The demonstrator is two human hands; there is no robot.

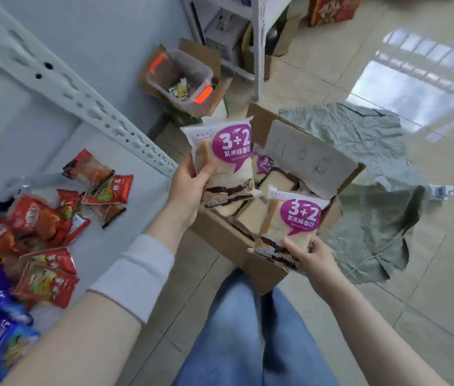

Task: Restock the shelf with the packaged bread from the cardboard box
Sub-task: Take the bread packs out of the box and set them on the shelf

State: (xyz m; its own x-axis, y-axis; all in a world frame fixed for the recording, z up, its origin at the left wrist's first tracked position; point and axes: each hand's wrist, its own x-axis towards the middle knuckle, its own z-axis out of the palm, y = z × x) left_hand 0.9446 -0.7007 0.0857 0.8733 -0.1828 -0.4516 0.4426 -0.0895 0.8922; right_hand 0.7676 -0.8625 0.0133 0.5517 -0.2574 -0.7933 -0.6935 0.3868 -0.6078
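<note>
Gripping the upper bread pack [226, 160] with the left hand [189, 185], thumb and fingers curled, pinching the lower bread pack [292, 227] by its bottom edge in the right hand [311, 256], both over the cardboard box [220, 238], partly covered by its flap [309, 160], beside the shelf [142, 196] edge

Bright, even daylight; window glare gleams on the glossy beige tiled floor [415, 87] at upper right. Edges bow from wide-angle distortion, and the red and blue snack packets [11, 260] at left smear with motion blur.
</note>
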